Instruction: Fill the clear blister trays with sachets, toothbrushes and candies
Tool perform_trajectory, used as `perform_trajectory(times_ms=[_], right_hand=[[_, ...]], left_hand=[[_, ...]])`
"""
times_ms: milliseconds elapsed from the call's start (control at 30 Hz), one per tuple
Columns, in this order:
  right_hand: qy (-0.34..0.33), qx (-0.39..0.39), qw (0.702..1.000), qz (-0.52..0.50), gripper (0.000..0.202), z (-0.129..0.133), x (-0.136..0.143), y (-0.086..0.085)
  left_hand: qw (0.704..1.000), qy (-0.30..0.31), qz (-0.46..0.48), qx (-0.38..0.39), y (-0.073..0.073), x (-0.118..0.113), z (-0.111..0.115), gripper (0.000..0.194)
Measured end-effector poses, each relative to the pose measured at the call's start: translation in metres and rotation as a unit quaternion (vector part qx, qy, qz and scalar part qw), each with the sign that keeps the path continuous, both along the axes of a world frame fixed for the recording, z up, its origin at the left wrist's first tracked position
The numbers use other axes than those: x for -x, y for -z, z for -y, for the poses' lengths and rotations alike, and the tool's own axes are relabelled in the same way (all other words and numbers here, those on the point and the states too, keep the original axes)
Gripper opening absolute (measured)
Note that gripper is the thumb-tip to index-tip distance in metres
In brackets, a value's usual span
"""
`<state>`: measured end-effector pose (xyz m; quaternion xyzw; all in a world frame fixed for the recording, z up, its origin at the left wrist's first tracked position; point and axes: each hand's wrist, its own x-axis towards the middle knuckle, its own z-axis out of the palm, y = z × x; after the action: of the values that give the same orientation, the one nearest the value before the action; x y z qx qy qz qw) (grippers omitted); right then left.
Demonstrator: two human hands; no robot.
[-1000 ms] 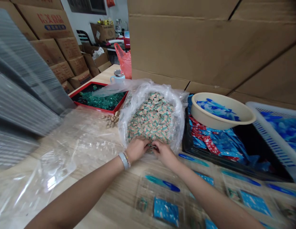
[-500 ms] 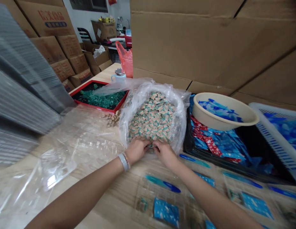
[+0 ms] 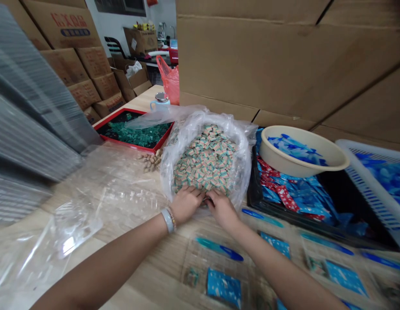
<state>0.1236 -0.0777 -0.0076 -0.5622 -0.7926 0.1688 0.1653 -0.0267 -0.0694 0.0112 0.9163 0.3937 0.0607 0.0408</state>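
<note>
A clear plastic bag [image 3: 166, 172] stands wide open with its rim rolled down, full of small beige-and-green wrapped packets [image 3: 209, 155]. At its near edge my left hand [image 3: 185, 202] has its fingers curled over the packets, a pale bangle and a beaded bracelet on the wrist. My right hand [image 3: 222, 209] meets it there, thumb and fingers drawn together in a pinch. What lies between the fingertips of either hand is too small and hidden to make out.
Clear plastic trays [image 3: 224, 262] holding blue packets and blue-green picks lie at front right. Behind them are a black bin [image 3: 258, 200], a cream basin [image 3: 303, 168] and a white basket [image 3: 364, 181]. Left are a red-rimmed tray [image 3: 155, 148], peanuts [image 3: 150, 161] and clear plastic sheets [image 3: 116, 189].
My left hand has shifted slightly right, closing the gap to my right hand. The fingers of both hands now nearly touch at the bag's near edge.
</note>
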Motion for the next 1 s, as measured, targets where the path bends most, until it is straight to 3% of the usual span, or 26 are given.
perform_trajectory(times_ms=[333,433,567,700,867,1000], right_hand=[[-0.006,-0.022,1.0,0.004,0.016,0.001,-0.007,0.001],[0.014,-0.02,1.0,0.004,0.018,-0.001,-0.014,-0.004],[-0.013,0.004,0.999,0.049,0.021,-0.003,-0.02,-0.005],[-0.028,-0.009,1.0,-0.012,0.02,-0.012,-0.029,-0.004],[-0.09,0.01,0.993,-0.073,0.019,-0.031,-0.041,-0.007],[-0.109,0.022,0.992,-0.058,0.019,-0.032,-0.042,-0.004]], left_hand=[[0.99,-0.065,0.084,0.094,0.006,-0.002,-0.001,0.021],[0.991,-0.062,0.069,0.095,0.004,-0.003,-0.001,0.019],[0.994,-0.044,0.044,0.087,0.003,-0.003,-0.001,0.019],[0.973,-0.08,0.143,0.164,-0.002,-0.002,-0.02,0.023],[0.965,0.023,0.145,0.216,-0.01,-0.013,-0.056,0.02],[0.972,0.07,0.109,0.194,-0.007,-0.019,-0.059,0.022]])
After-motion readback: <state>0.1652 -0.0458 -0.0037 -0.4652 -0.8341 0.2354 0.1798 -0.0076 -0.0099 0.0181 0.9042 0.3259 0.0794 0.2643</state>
